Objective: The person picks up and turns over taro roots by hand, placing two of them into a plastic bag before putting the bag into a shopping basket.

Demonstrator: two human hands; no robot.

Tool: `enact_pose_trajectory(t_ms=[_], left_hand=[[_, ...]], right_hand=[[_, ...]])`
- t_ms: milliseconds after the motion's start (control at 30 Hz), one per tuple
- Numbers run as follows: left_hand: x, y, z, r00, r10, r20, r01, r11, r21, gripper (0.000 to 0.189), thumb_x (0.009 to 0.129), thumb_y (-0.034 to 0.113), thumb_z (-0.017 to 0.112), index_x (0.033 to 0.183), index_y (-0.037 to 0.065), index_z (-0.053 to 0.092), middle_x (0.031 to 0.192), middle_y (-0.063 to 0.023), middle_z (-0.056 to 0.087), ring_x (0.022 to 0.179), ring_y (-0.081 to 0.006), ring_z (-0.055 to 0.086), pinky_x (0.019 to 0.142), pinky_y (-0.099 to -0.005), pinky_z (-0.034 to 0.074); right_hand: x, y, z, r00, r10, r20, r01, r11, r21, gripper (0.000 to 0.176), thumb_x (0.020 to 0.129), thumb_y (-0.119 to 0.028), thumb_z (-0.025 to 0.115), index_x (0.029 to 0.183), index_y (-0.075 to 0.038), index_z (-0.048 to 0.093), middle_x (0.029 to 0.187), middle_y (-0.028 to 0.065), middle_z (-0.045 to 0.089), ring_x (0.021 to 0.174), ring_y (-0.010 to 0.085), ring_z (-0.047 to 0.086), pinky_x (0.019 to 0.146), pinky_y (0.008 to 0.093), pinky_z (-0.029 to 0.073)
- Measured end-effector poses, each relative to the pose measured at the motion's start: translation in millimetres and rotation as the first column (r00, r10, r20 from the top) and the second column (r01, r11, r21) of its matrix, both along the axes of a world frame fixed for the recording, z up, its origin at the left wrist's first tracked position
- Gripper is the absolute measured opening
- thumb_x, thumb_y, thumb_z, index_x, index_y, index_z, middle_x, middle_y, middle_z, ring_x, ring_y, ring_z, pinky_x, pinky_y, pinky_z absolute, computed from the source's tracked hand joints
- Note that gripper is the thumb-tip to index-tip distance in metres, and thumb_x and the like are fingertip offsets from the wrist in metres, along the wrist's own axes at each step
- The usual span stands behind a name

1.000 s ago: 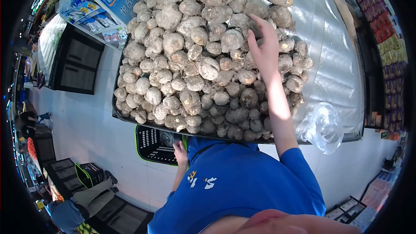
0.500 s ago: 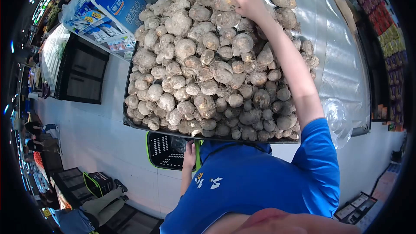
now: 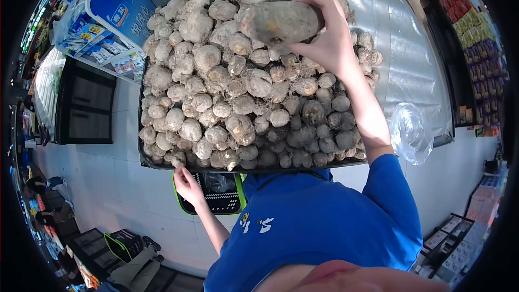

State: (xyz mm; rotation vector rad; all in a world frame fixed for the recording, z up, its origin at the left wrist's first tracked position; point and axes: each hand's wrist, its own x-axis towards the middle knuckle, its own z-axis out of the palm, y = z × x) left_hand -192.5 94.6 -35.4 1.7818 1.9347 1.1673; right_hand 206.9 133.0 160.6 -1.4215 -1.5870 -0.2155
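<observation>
My right hand (image 3: 330, 43) is closed around one end of a large, long brown taro root (image 3: 284, 22), thumb below and fingers above. The root is held sideways above the pile, toward the camera. Beneath it lies a heap of rough, dirt-covered taro roots (image 3: 257, 83) in a black-edged bin. My left hand (image 3: 190, 190) is low at the bin's front edge, beside the left rim of a black basket (image 3: 224, 205) with green trim. Its fingers are slightly bent, and I see nothing held in them. Clear plastic (image 3: 219, 182) lies inside the basket.
A blue and white display stand (image 3: 121, 13) with packets is at upper left, a dark cabinet (image 3: 86, 103) below it. A clear plastic bag (image 3: 412, 132) hangs at right by a silvery sheet (image 3: 411, 75). Another person's legs (image 3: 135, 267) and a second basket (image 3: 123, 244) are at lower left.
My right hand has lifted the large taro root off the upper part of the pile toward the camera. My left hand has moved left from the basket's right side to its left rim.
</observation>
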Motion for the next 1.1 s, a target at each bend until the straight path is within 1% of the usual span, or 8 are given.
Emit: enact_pose_trajectory(t_ms=[167, 300, 400, 600, 733, 800, 833, 1100], left_hand=[[78, 37, 86, 0.79, -0.351, 0.502, 0.274, 0.935, 0.223, 0.025, 0.085, 0.014, 0.049, 0.109, 0.005, 0.049, 0.08, -0.0029, 0.054, 0.059, -0.0072, 0.048, 0.044, -0.019, 0.04], [159, 45, 123, 0.207, -0.607, 0.767, 0.721, 0.625, 0.3, 0.082, 0.073, 0.05, 0.061, 0.131, 0.006, 0.023, 0.125, -0.0157, 0.037, 0.105, -0.0244, 0.046, 0.085, -0.0404, 0.042], [195, 36, 143, -0.037, -0.514, 0.857, 0.773, 0.529, 0.35, 0.085, 0.068, 0.038, 0.071, 0.131, 0.004, 0.024, 0.121, -0.0129, 0.041, 0.109, -0.0211, 0.043, 0.092, -0.0338, 0.036], [217, 27, 121, -0.032, -0.362, 0.932, 0.71, 0.647, 0.276, 0.055, 0.071, 0.007, 0.07, 0.117, 0.004, 0.039, 0.11, -0.0076, 0.049, 0.099, -0.0156, 0.049, 0.088, -0.0292, 0.038], [222, 28, 111, -0.033, -0.319, 0.947, 0.616, 0.74, 0.271, 0.056, 0.072, 0.007, 0.069, 0.118, 0.004, 0.036, 0.111, -0.0085, 0.048, 0.101, -0.0162, 0.048, 0.089, -0.0303, 0.038], [222, 27, 111, -0.054, -0.303, 0.952, 0.623, 0.734, 0.269, 0.056, 0.072, 0.006, 0.068, 0.118, 0.004, 0.036, 0.111, -0.0086, 0.047, 0.102, -0.0164, 0.048, 0.089, -0.0306, 0.038], [223, 26, 110, -0.075, -0.279, 0.957, 0.626, 0.734, 0.263, 0.056, 0.072, 0.005, 0.068, 0.118, 0.004, 0.035, 0.112, -0.0088, 0.047, 0.103, -0.0165, 0.047, 0.09, -0.0309, 0.037], [236, 2, 74, -0.086, -0.255, 0.963, 0.609, 0.751, 0.254, 0.054, 0.074, 0.002, 0.065, 0.117, 0.004, 0.034, 0.112, -0.0086, 0.047, 0.106, -0.0169, 0.045, 0.092, -0.0299, 0.036]], right_hand=[[-32, -38, -11, 0.953, 0.064, -0.298, -0.072, 0.997, -0.017, 0.076, 0.045, -0.009, 0.077, 0.115, -0.01, 0.046, 0.1, 0.0061, 0.056, 0.098, 0.0248, 0.046, 0.089, 0.0367, 0.034], [-45, -56, -21, 0.954, 0.09, -0.287, -0.097, 0.995, -0.01, 0.076, 0.044, -0.008, 0.075, 0.115, -0.01, 0.047, 0.1, 0.0053, 0.057, 0.104, 0.0251, 0.043, 0.097, 0.0402, 0.028], [-49, -68, -28, 0.988, 0.004, -0.152, -0.016, 0.997, -0.075, 0.077, 0.044, -0.008, 0.075, 0.116, -0.01, 0.047, 0.102, 0.0044, 0.057, 0.105, 0.0253, 0.043, 0.099, 0.0414, 0.026], [-51, -79, -52, 0.985, -0.047, -0.168, 0.031, 0.995, -0.094, 0.099, 0.045, -0.003, 0.078, 0.131, -0.005, 0.027, 0.117, 0.0122, 0.048, 0.104, 0.0241, 0.047, 0.092, 0.036, 0.036], [-50, -80, -81, 0.771, 0.041, -0.635, -0.03, 0.999, 0.028, 0.093, 0.063, -0.022, 0.075, 0.134, -0.006, 0.018, 0.118, 0.0159, 0.046, 0.104, 0.0241, 0.048, 0.087, 0.0357, 0.041], [-55, -87, -87, 0.021, 0.29, -0.957, -0.408, 0.876, 0.257, 0.07, 0.08, -0.021, 0.06, 0.134, -0.006, 0.019, 0.119, 0.0153, 0.045, 0.101, 0.0233, 0.051, 0.086, 0.0339, 0.043], [-60, -88, -88, 0.03, 0.336, -0.941, -0.415, 0.861, 0.294, 0.05, 0.089, -0.018, 0.046, 0.132, -0.005, 0.024, 0.116, 0.0132, 0.048, 0.099, 0.0198, 0.053, 0.084, 0.0304, 0.045], [-83, -92, -99, 0.005, 0.157, -0.988, -0.139, 0.978, 0.155, 0.029, 0.085, -0.009, 0.053, 0.112, -0.007, 0.044, 0.097, 0.0, 0.057, 0.085, 0.0047, 0.051, 0.068, 0.0192, 0.041]])
